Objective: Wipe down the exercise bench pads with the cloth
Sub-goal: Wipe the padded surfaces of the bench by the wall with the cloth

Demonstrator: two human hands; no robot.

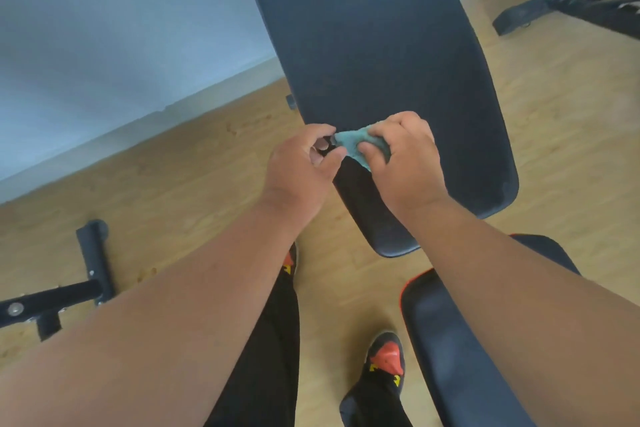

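A pale wood floor (194, 184) fills most of the view, meeting a light blue wall (104, 45) at the upper left. Over it rises the long black back pad (381, 62) of an exercise bench, tilted and running from the top edge down to a rounded lower end. Below it at the lower right lies the seat pad (450, 350), black with an orange edge, apart from the back pad with floor showing between them. Black metal frame parts sit on the floor at the lower left (93, 260) and upper right (554, 3). A black and orange shoe (384, 371) stands just beside the seat pad. Both forearms reach forward to the lower part of the back pad. The right hand (405, 159) is curled round a small teal cloth (356, 144), bunched against the pad. The left hand (301, 166) pinches the cloth's left corner between thumb and fingers, so the two hands are close together, the cloth stretched between them.
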